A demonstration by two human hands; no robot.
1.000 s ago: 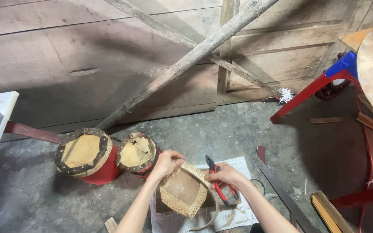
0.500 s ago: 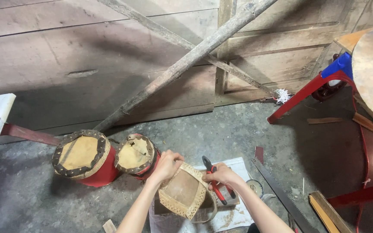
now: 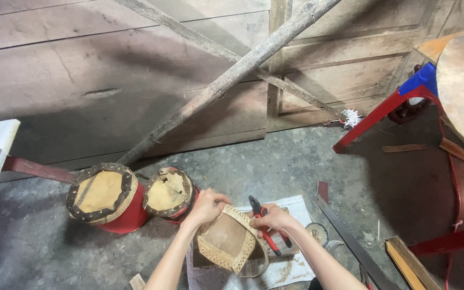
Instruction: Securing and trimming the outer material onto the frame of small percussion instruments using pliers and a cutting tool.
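A person crouched on a concrete floor [image 3: 307, 161] grips a small hide-covered drum [image 3: 226, 244] between both hands, low in the view near the floor's front edge. The left hand [image 3: 206, 207] curls over the drum's upper left rim, fingers closed on the skin's edge. The right hand [image 3: 273, 219] is wrapped around red-handled pliers [image 3: 264, 223] at the drum's right rim, jaws pointing up. The drum rests over a white sheet [image 3: 291, 263]. Just left stand two red drums [image 3: 108, 197] [image 3: 170, 193], side by side, near a plank wall [image 3: 81, 80]. A saw [image 3: 350, 241] lies on the floor to the right, beside a red stool leg [image 3: 371, 118].
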